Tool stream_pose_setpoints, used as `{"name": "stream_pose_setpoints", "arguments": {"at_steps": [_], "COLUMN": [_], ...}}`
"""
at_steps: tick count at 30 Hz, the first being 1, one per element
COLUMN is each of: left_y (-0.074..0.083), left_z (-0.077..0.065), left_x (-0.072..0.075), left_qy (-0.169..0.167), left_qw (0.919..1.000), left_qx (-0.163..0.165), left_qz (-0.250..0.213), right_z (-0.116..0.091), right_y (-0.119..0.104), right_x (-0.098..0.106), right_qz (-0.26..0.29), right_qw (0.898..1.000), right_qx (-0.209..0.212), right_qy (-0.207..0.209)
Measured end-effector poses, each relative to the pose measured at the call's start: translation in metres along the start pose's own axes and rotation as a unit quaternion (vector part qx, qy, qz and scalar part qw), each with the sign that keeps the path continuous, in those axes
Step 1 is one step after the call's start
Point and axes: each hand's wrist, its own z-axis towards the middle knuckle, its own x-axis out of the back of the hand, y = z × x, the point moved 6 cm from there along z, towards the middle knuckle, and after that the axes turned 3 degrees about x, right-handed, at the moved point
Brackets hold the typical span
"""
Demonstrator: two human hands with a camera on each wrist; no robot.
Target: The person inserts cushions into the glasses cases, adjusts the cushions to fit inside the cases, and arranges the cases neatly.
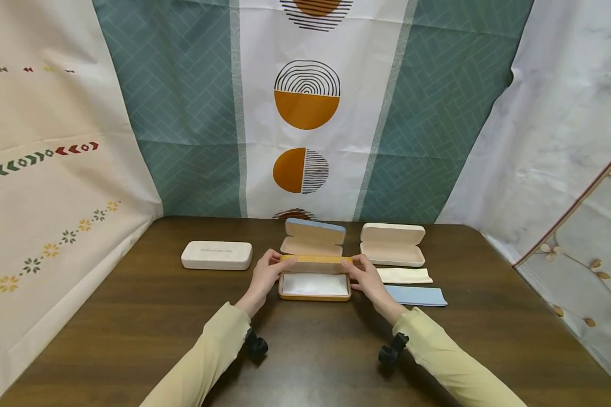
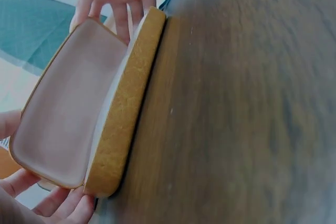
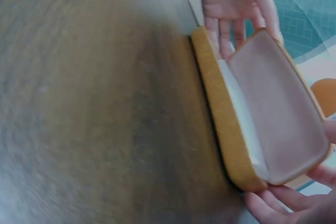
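Observation:
A mustard-yellow glasses case (image 1: 314, 297) stands on the table in front of me, its lid raised. My left hand (image 1: 266, 276) grips the lid's left end, thumb on its upper edge. At the opposite end my right hand (image 1: 369, 281) holds the lid in the same way. Both wrist views show the lid's pale pink lining (image 2: 65, 103) and fingers along the short ends of the case. A whitish, slightly shiny flat piece (image 1: 315, 284) lies inside the base; its kind is unclear. Only its edge shows in the wrist views.
Behind stands an open blue-lidded case (image 1: 315, 232). An open cream case (image 1: 392, 254) is at the back right, with a folded cream cloth (image 1: 404, 276) and a folded blue cloth (image 1: 417, 295) before it. A closed white case (image 1: 216, 255) lies left on the brown table (image 1: 132, 316).

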Motion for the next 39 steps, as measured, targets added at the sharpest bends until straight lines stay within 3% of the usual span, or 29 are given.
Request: {"name": "stream_pose_setpoints", "arguments": {"at_steps": [3,11,17,27,35,39], "left_y": [0.001,-0.001,-0.005,-0.005,0.006,0.006], "left_z": [-0.001,-0.002,-0.003,-0.002,-0.006,-0.007], "left_x": [0.000,0.004,0.005,0.007,0.009,0.009], "left_qy": [-0.013,-0.052,-0.087,-0.099,-0.119,-0.137], "left_qw": [0.9999,0.9967,0.9945,0.9934,0.9913,0.9887], "left_qx": [0.003,0.062,0.056,0.045,0.054,0.060], "left_qz": [-0.002,0.002,-0.016,-0.035,0.015,0.002], "right_z": [0.000,-0.001,-0.001,-0.001,0.001,-0.002], "right_y": [-0.001,0.000,0.005,0.003,-0.001,-0.003], "right_x": [0.004,0.009,0.011,0.011,0.010,0.010], "right_qz": [0.008,0.038,0.056,0.030,0.028,0.016], "right_qw": [1.000,0.996,0.993,0.992,0.991,0.989], "right_qx": [-0.009,-0.026,-0.030,-0.023,-0.028,-0.038], "right_qy": [-0.023,-0.080,-0.101,-0.124,-0.131,-0.142]}}
